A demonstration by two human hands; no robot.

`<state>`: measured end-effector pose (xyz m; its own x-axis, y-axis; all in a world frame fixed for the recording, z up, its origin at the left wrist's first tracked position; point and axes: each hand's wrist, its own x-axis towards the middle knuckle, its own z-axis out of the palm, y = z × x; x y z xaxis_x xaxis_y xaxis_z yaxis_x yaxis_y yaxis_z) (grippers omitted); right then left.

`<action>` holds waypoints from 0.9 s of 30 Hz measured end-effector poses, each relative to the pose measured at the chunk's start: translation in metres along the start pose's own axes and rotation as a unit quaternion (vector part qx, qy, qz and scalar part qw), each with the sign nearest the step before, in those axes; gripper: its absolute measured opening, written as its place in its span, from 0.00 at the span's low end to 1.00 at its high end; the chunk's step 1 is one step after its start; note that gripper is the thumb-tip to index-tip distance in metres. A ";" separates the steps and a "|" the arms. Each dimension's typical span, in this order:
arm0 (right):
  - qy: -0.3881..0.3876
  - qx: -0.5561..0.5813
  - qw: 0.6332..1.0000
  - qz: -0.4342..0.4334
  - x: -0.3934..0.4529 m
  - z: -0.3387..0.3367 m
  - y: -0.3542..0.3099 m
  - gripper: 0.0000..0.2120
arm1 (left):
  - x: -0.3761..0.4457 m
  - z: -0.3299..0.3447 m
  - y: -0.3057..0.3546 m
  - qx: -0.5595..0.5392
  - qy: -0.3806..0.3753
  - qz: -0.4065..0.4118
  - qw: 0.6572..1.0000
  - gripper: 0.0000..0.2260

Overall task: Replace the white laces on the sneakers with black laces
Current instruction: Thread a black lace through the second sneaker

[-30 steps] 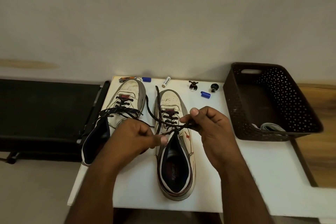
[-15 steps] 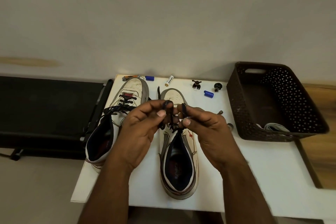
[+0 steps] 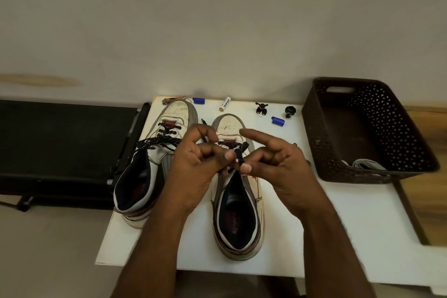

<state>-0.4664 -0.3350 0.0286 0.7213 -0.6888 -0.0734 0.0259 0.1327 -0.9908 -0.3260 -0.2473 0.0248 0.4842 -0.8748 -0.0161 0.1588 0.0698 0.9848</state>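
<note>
Two white sneakers stand side by side on the white table (image 3: 338, 237), toes pointing away. The left sneaker (image 3: 154, 159) carries a black lace (image 3: 157, 144) with loose ends lying over its side. Above the tongue of the right sneaker (image 3: 238, 205), both hands work its black lace (image 3: 239, 150). My left hand (image 3: 198, 162) pinches one strand with curled fingers. My right hand (image 3: 273, 162) pinches the other strand between thumb and a bent finger, its index finger held out straight. White laces (image 3: 365, 164) lie in the basket.
A dark perforated basket (image 3: 319, 143) sits on the table's right side. Small items line the far edge: two blue caps (image 3: 277, 121), a battery (image 3: 225, 103), two small dark figures (image 3: 261, 109) and a tool (image 3: 174, 99). A black treadmill (image 3: 60, 152) stands to the left.
From a wide pull a second ago, both hands came together over the right sneaker's tongue. Now the right index finger sticks out straight and the lace is bunched between the fingertips.
</note>
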 end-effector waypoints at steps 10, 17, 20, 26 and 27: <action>0.055 -0.067 0.995 -0.041 0.003 0.002 0.000 0.07 | 0.000 -0.002 -0.010 0.059 -0.020 0.036 0.997 0.16; 0.052 -0.165 0.981 -0.092 0.006 0.005 0.012 0.17 | 0.000 0.013 -0.011 0.034 0.147 0.026 0.988 0.02; 0.098 -0.274 0.928 -0.233 0.008 0.013 0.015 0.21 | 0.001 0.019 -0.015 0.023 0.209 0.003 0.978 0.03; 0.089 -0.437 0.841 -0.306 0.010 0.015 0.019 0.20 | 0.002 0.018 -0.013 0.046 0.226 -0.036 0.972 0.10; 0.095 -0.457 0.842 -0.271 0.009 0.015 0.017 0.16 | 0.002 0.018 -0.011 0.040 0.215 -0.031 0.975 0.12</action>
<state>-0.4492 -0.3285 0.0128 0.6493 -0.5839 0.4873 -0.2898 -0.7824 -0.5513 -0.3420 -0.2584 0.0175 0.7947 -0.5932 -0.1291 0.1389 -0.0293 0.9899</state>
